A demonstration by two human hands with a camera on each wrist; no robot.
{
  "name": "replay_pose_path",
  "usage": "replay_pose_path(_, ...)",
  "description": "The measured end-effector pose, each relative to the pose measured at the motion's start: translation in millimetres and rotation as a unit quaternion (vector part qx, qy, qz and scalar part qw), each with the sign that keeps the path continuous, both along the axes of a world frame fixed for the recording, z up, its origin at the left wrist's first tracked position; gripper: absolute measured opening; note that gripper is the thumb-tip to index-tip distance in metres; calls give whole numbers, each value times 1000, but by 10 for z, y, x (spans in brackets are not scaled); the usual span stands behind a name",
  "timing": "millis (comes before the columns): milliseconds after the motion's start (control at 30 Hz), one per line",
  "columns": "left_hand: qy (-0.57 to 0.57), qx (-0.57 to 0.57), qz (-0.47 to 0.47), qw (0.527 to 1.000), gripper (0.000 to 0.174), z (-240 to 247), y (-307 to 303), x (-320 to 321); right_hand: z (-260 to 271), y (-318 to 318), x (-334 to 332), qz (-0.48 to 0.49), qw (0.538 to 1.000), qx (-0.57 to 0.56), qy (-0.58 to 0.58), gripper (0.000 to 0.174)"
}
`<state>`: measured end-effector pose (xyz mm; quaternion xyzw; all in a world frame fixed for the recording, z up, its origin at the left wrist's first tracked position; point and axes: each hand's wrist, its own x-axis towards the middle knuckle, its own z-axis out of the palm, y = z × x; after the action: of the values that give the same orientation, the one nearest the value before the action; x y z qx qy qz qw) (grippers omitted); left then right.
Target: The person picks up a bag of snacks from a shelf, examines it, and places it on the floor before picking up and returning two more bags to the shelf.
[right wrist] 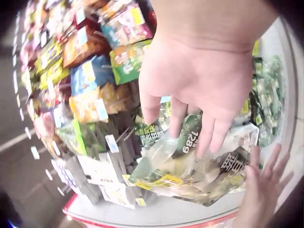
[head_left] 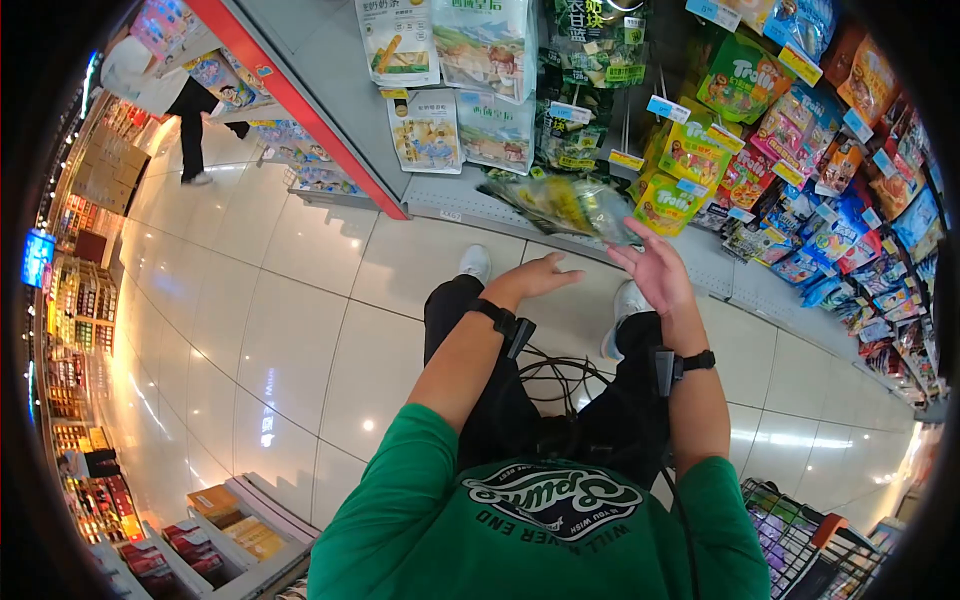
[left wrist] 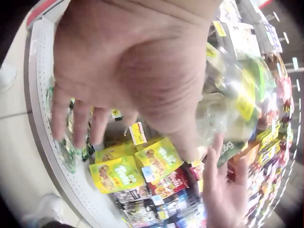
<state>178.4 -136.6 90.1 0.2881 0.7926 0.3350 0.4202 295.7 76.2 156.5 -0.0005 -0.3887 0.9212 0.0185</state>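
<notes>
1 clear green-and-yellow snack bag (head_left: 568,205), blurred, sits low before the shelf ledge (head_left: 440,200), at the fingertips of 2 outstretched hands. Left hand (head_left: 537,277): flat, fingers straight, holding nothing. Right hand (head_left: 655,268): fingers spread wide beside the bag, not curled round it.

Right hand (right wrist: 199,80), fingers straight, in front of a blurred clear snack bag (right wrist: 190,173); left hand (right wrist: 260,197) spread just beside it, hanging packets (right wrist: 85,76) behind.
</notes>
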Motion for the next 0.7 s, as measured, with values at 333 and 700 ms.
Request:
replay_pose_path(333,-305,509,260,762,56,129,-33,437,-317,-332,307,-19,979,-197,-48,56)
replay_pose_path(700,-239,525,290,763,24,-5,-234,438,-485,-478,289,21,981,-86,-172,52)
